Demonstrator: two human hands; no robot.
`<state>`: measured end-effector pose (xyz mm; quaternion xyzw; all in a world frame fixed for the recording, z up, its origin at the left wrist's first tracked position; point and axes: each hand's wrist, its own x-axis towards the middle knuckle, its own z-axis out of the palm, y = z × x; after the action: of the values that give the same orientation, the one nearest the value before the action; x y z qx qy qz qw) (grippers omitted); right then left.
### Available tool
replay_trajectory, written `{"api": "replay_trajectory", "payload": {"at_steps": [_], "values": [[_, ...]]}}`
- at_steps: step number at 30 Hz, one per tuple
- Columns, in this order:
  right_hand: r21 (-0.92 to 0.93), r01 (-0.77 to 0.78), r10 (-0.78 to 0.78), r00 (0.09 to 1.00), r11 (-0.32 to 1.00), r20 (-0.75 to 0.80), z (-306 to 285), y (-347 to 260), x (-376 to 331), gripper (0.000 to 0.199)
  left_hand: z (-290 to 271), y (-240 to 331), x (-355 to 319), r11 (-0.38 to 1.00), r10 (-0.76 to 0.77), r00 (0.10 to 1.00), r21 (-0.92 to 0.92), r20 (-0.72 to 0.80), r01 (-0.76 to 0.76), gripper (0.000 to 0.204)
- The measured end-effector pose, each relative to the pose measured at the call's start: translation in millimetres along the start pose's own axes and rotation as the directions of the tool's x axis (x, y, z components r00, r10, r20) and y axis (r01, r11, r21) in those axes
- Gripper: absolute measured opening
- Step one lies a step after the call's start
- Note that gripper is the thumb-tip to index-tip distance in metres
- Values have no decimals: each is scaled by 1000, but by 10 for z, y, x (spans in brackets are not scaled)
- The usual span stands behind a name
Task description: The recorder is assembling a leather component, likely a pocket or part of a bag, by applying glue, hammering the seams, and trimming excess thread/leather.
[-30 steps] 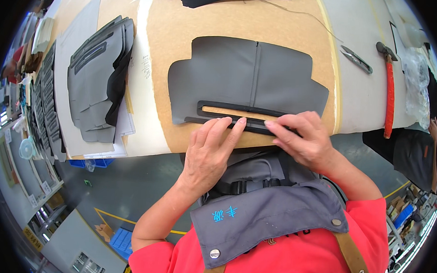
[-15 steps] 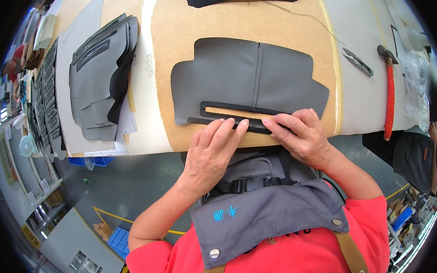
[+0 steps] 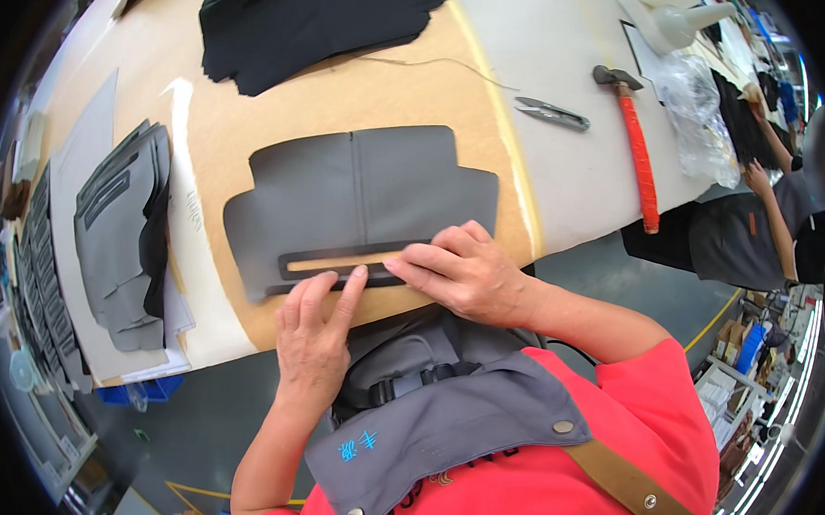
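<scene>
A grey leather-like panel (image 3: 300,193) with a vertical seam lies near the table's front edge. A long slot near its lower edge is framed by a black strip (image 3: 285,267), and brown board shows through. My left hand (image 3: 314,331) rests on the lower strip with fingers stretched out, the index fingertip pressing it; the thumb is hidden. Just right of that fingertip, my right hand (image 3: 462,273) has thumb and index finger closed on the strip, its other fingers curled over the panel's right end.
Left of the panel lies a stack of grey pieces (image 3: 118,245); black fabric (image 3: 316,32) lies beyond it. Thread snips (image 3: 552,114), a red-handled hammer (image 3: 636,148) and clear plastic wrapping (image 3: 699,118) are at the right. Another person's arm (image 3: 774,209) shows at the far right.
The view has swung, so the table and panel sit lower and further left, with more of the black fabric and the other person showing. Both hands remain at nearly the same place on the strip.
</scene>
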<state>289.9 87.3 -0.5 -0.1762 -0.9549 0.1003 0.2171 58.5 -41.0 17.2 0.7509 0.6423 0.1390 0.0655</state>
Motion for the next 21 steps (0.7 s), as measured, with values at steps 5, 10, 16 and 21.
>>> {"api": "replay_trajectory", "payload": {"at_steps": [5, 10, 16, 21], "values": [[-63, -211, 192, 955, 975, -225, -226, 573, 59, 36, 2, 24, 146, 996, -85, 996, 6, 13, 85, 80], [-475, -645, 475, 763, 599, -438, -1139, 1738, -842, 42, -22, 52, 144, 988, -132, 990, -76, 47, 136, 80], [72, -956, 916, 249, 285, -316, -1179, 2033, -1419, 54, 31, 82, 150, 994, -109, 994, -10, -2, 109, 81], [-29, -942, 910, 330, 333, -251, -1117, 2120, -1438, 49, 51, 104, 99, 993, -102, 995, 60, -20, 103, 79]]}}
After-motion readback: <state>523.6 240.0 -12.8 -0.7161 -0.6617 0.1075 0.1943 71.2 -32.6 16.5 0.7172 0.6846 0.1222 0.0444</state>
